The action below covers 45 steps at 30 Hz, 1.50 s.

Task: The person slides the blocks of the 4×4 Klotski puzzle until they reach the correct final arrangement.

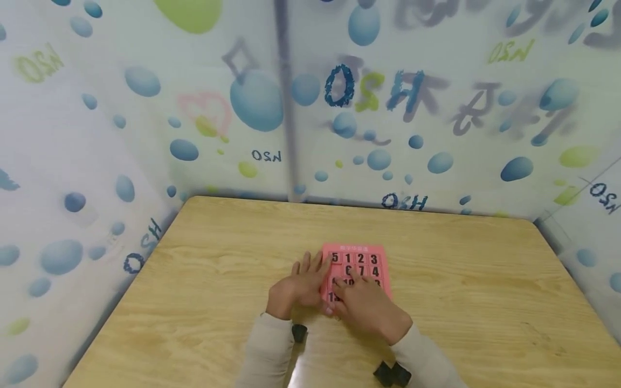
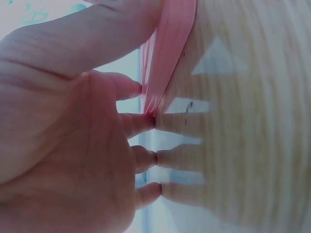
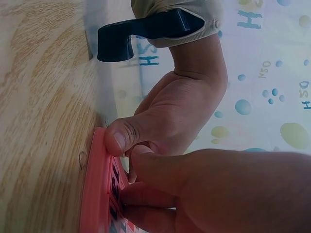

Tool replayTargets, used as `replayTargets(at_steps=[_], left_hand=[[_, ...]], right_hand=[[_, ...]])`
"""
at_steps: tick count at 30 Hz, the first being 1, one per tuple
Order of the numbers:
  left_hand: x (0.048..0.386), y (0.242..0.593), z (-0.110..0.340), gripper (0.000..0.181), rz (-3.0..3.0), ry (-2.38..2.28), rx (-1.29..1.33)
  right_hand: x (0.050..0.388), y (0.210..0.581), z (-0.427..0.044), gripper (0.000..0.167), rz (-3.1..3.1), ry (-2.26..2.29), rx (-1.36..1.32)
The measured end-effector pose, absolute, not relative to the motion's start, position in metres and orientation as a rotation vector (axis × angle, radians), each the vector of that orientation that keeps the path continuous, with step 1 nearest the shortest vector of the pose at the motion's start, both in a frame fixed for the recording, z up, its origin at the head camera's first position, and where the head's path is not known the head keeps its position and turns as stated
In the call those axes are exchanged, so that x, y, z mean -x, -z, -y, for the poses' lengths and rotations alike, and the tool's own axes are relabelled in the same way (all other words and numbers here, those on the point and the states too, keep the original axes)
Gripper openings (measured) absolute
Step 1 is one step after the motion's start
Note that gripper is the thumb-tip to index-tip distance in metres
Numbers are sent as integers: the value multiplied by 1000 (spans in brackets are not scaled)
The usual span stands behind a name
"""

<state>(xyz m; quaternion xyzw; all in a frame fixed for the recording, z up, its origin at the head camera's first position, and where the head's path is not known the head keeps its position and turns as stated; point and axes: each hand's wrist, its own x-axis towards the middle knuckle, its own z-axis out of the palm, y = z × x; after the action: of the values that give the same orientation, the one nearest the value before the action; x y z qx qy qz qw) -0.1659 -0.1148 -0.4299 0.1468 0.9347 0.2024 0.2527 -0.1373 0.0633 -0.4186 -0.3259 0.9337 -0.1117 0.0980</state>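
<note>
A pink sliding number puzzle [image 1: 386,269] lies flat on the table, its square tiles printed with black numbers. The top row reads 5, 1, 2, 3. A gap without a tile shows under the 5. My left hand [image 1: 302,285] steadies the puzzle at its left side, fingers spread and straight; in the right wrist view its thumb [image 3: 119,141] rests at the frame's near corner. Over the lower tiles, my right hand [image 1: 371,307] touches them with its fingertips. It covers part of the two lower rows. Neither hand lifts the puzzle.
The wooden table [image 1: 466,280] surrounds the puzzle. Patterned white panels [image 1: 310,108] rise behind it and on both sides. Black camera mounts [image 1: 393,373] sit at the wrists, beside the light sleeves [image 1: 267,350].
</note>
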Motion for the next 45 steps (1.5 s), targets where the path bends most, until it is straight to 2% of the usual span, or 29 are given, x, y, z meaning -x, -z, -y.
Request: replayTargets(at_steps=[14,22,31,45], left_hand=[[165,430,110,120,-2541,-470,-387],[167,428,108,122,-2519,-506,-401],[168,431,112,127,-2514,-496,-361],[170,431,112,124,-2508,-464,-380]], right_hand=[[141,421,-70,46,-2823,334,970],[160,433,-71,57,-2856,292,849],[178,437,-59,55,-2844,246,870],[163,430,-60,49,-2828,241,886]])
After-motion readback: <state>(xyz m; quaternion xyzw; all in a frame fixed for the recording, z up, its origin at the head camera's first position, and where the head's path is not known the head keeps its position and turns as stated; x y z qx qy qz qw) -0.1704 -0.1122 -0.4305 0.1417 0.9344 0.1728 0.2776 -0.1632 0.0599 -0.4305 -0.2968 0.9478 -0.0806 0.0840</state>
